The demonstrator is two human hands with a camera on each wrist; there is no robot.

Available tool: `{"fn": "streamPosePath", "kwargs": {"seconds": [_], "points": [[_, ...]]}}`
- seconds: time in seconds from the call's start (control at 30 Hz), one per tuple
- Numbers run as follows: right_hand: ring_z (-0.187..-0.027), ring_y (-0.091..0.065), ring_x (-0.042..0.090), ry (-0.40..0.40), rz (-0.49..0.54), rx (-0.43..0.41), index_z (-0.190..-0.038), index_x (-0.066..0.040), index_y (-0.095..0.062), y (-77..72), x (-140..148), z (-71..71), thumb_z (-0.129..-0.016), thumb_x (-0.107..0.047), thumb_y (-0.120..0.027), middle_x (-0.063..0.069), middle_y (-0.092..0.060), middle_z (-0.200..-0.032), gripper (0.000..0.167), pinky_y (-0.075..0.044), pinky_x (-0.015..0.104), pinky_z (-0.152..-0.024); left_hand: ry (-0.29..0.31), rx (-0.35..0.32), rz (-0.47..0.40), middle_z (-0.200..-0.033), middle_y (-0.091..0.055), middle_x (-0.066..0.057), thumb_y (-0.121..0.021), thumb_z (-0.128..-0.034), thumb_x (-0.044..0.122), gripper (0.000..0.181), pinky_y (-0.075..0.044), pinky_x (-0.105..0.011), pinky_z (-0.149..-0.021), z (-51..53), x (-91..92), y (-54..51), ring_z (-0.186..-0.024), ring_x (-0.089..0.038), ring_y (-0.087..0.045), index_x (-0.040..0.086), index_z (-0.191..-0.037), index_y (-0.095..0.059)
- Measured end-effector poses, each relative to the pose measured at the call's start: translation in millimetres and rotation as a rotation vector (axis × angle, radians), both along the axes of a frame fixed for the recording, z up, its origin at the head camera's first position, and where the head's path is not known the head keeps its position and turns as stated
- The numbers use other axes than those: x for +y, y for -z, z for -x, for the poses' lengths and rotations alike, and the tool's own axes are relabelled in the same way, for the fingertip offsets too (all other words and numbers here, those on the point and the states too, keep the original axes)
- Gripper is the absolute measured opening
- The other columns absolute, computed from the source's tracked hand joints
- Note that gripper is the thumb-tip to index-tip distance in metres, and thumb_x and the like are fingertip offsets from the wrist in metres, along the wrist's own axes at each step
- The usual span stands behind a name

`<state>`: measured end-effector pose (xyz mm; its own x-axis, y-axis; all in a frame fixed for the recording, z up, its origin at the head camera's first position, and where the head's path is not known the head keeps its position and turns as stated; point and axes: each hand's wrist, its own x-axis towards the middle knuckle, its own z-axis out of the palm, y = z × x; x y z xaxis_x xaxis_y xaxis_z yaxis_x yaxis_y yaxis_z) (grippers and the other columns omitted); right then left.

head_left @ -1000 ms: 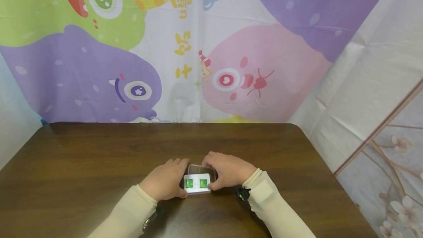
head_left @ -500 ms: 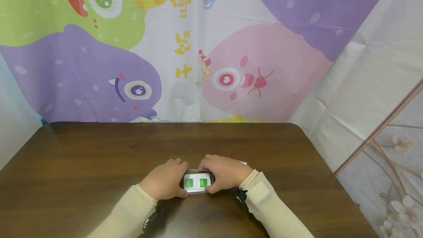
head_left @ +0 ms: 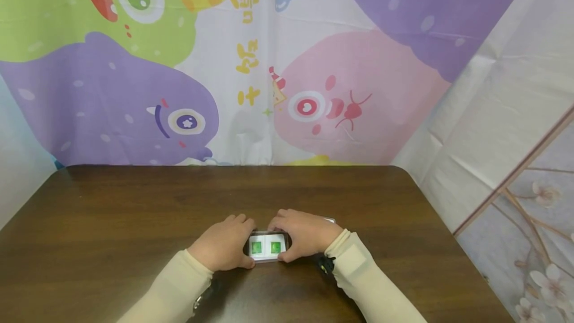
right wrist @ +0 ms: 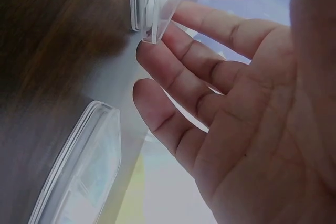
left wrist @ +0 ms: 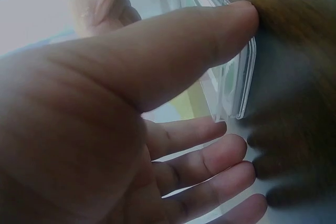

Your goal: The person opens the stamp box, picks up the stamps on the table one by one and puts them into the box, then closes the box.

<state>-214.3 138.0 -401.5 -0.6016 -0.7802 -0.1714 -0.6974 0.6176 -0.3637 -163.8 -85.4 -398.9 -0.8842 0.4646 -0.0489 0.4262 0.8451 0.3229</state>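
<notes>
A flat clear plastic case (head_left: 267, 246) lies on the table between the hands, showing a white inside with two green squares. My left hand (head_left: 224, 244) grips its left end, thumb at the near edge and fingers at the far side. In the left wrist view the thumb crosses the stacked clear layers of the case (left wrist: 239, 90). My right hand (head_left: 306, 236) holds the opposite end, thumb near and fingers far. The right wrist view shows fingertips against the corner of the case (right wrist: 152, 22); the thumb is out of sight there.
A second clear case (right wrist: 86, 166) lies on the table beside the right hand, mostly hidden behind the wrist in the head view. The brown wooden table (head_left: 134, 203) meets a cartoon-printed curtain (head_left: 251, 138) at its back edge.
The clear cover, held tilted and offset toward the far side a second ago, has come down over the white part. The right hand moved slightly left, revealing a corner of the second case.
</notes>
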Motion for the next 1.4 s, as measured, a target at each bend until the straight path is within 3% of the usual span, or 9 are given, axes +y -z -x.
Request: {"fn": "streamPosePath", "kwargs": {"seconds": [0.4, 0.63, 0.87, 1.07, 1.23, 1.4], "points": [[-0.093, -0.052, 0.006, -0.007, -0.012, -0.002, -0.130, -0.019, -0.064, -0.3, 0.2, 0.1, -0.082, -0.033, -0.085, -0.008, -0.058, -0.110, 0.054, -0.048, 0.020, -0.080, 0.022, -0.009, -0.001, -0.102, -0.059, -0.007, -0.095, -0.0688, 0.035, 0.066, -0.052, -0.046, -0.075, -2.3, -1.4, -1.9, -0.091, -0.024, -0.054, 0.003, -0.118, -0.065], [-0.098, -0.054, 0.006, -0.007, -0.021, -0.003, -0.134, -0.016, -0.062, -2.6, 0.0, -0.8, -0.084, -0.038, -0.086, -0.006, -0.060, -0.117, 0.059, -0.049, 0.021, -0.086, 0.028, -0.017, 0.001, -0.111, -0.061, -0.010, -0.094, -0.0706, 0.037, 0.074, -0.053, -0.047, -0.080, -2.7, -0.6, -2.5, -0.098, -0.026, -0.056, 0.002, -0.126, -0.061], [-0.096, -0.055, 0.005, 0.002, -0.027, 0.002, -0.134, -0.015, -0.062, -3.5, -1.1, -1.7, -0.084, -0.039, -0.087, -0.007, -0.061, -0.116, 0.061, -0.049, 0.022, -0.086, 0.042, -0.001, -0.001, -0.101, -0.057, -0.007, -0.094, -0.0694, 0.036, 0.065, -0.051, -0.045, -0.073, -3.3, -1.1, -1.5, -0.091, -0.024, -0.053, 0.004, -0.116, -0.065], [-0.098, -0.057, 0.006, 0.000, -0.001, -0.014, -0.136, -0.013, -0.062, -5.1, 0.7, -1.5, -0.084, -0.043, -0.086, -0.005, -0.062, -0.117, 0.064, -0.050, 0.023, -0.087, 0.059, 0.001, 0.005, -0.103, -0.058, -0.007, -0.093, -0.0717, 0.039, 0.064, -0.051, -0.045, -0.074, -3.2, -2.2, -2.6, -0.091, -0.024, -0.054, 0.004, -0.117, -0.065], [-0.106, -0.061, 0.013, 0.078, 0.045, 0.017, -0.138, -0.014, -0.061, -12.3, 13.2, 1.0, -0.089, -0.045, -0.079, -0.002, -0.063, -0.123, 0.061, -0.053, 0.031, -0.090, 0.067, 0.019, -0.004, -0.098, -0.058, -0.005, -0.095, -0.0701, 0.035, 0.058, -0.052, -0.044, -0.074, -2.6, -2.4, -2.0, -0.088, -0.022, -0.054, 0.005, -0.111, -0.066], [-0.109, -0.062, 0.018, 0.179, 0.034, 0.056, -0.139, -0.013, -0.060, -19.2, 26.6, 3.7, -0.092, -0.036, -0.073, 0.001, -0.064, -0.126, 0.054, -0.054, 0.039, -0.093, 0.061, 0.024, -0.015, -0.097, -0.057, -0.004, -0.097, -0.0674, 0.032, 0.058, -0.051, -0.045, -0.074, -2.4, -2.0, 0.0, -0.087, -0.022, -0.053, 0.005, -0.108, -0.066]]}}
